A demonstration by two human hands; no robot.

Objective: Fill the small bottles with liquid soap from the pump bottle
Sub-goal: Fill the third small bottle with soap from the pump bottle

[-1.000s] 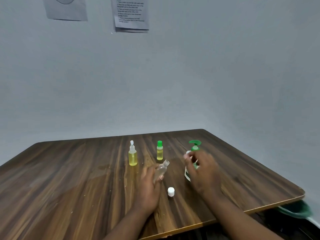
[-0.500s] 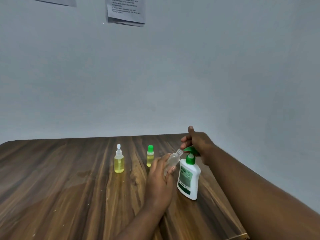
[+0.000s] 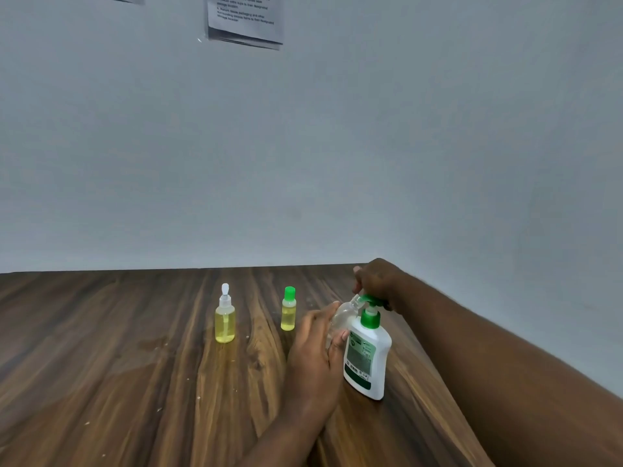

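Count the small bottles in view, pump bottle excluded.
3. A white-nozzle bottle of yellow liquid stands left on the table; a green-capped bottle stands to its right; a clear bottle is tilted in the left hand, mouth at the pump bottle spout. None looks hidden.

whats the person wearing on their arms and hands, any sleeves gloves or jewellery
Nothing worn shows. The left hand and right hand are bare, without gloves, and no ring is visible. The left forearm and right forearm are bare right to the frame edge: no sleeve, watch or bracelet in view.
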